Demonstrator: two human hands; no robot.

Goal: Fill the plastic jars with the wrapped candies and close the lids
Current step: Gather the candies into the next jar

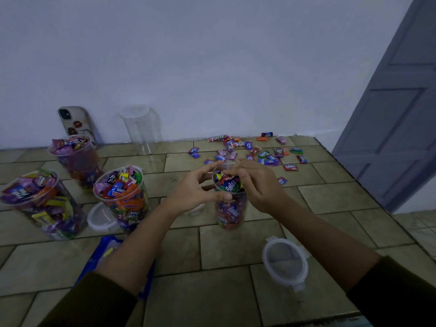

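In the middle of the frame we had both hands around an open jar (230,204) that stood on the tiled table (236,291), packed to the rim with wrapped candies. Our left hand (200,190) curled round the jar's left side, thumb pressed on its wall and fingers bent toward the rim. Our right hand (257,185) lay over the mouth from the right, its fingers reaching across the top; we could not tell whether it pinched a candy.

Loose candies (254,152) were scattered behind the jar, toward the upper right of the table. One lid (285,260) lay at lower right, near our right forearm, another lid (101,217) at left. Three full jars (122,197) without lids stood at the left, the second lid just beside the nearest. An empty jar (141,128) stood by the wall, and a phone (75,123) leaned against the wall at upper left. A blue bag (106,253) lay partly under our left forearm.
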